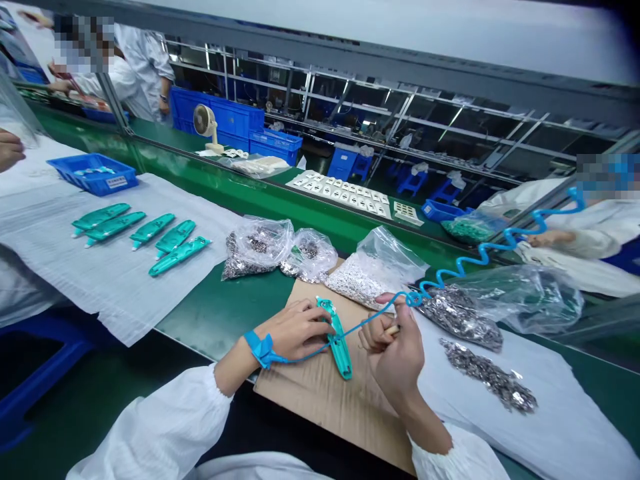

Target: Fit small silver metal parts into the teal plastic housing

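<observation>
A teal elongated plastic shell [342,357] lies on a brown cardboard sheet [305,387] in front of me. The fingers of my left hand [299,330] curl over its left edge and hold it against the cardboard. A blue wrist strap [260,348] circles my left wrist. From it a blue coiled cord [463,270] runs across the shell and past my right hand [397,347] toward the upper right. My right hand is raised just right of the shell, its fingers curled closed. Something small and pale shows between them, too hidden to name.
Several teal shells [155,230] and a blue tray [107,183] rest on white sheeting at left. Bags of small metal parts [257,247] line the back; a loose metal pile [493,377] lies at right. A small fan [206,127] and co-workers' arms [555,239] appear beyond.
</observation>
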`<act>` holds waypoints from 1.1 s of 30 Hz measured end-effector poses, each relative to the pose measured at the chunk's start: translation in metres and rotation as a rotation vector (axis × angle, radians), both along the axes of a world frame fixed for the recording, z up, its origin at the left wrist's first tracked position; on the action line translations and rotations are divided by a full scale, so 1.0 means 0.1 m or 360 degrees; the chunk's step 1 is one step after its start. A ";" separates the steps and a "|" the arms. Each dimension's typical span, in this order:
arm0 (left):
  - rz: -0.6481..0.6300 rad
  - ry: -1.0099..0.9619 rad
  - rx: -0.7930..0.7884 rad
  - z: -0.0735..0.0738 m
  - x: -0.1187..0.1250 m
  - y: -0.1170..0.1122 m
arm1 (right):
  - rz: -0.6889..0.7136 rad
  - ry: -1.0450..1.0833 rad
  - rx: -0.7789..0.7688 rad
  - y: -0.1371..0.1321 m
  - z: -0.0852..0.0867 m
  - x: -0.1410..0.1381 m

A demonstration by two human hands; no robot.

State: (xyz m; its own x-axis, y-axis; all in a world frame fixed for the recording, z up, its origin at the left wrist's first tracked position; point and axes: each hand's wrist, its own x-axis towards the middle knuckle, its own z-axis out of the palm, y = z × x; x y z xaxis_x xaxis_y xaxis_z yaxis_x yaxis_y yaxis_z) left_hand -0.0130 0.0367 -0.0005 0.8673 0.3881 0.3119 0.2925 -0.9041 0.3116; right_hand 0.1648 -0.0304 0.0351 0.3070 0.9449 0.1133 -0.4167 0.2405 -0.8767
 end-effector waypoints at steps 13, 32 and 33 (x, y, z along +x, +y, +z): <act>0.0037 -0.0034 -0.0169 -0.08 0.16 -0.05 | -0.0076 0.0022 -0.0198 -0.21 -0.41 0.00; 0.0014 -0.0085 -0.0214 -0.13 0.18 -0.04 | -0.0135 -0.0039 -0.0276 -0.17 -0.49 -0.03; 0.0013 -0.0090 -0.0211 -0.14 0.18 -0.04 | -0.0136 -0.0034 -0.0271 -0.17 -0.49 -0.03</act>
State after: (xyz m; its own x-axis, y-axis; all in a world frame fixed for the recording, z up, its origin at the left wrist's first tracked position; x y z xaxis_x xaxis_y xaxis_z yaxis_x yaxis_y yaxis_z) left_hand 0.0051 0.0331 -0.0140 0.8465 0.4359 0.3057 0.2780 -0.8515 0.4445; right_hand 0.1621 -0.0474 -0.0134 0.3864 0.9215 -0.0389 -0.3817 0.1214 -0.9163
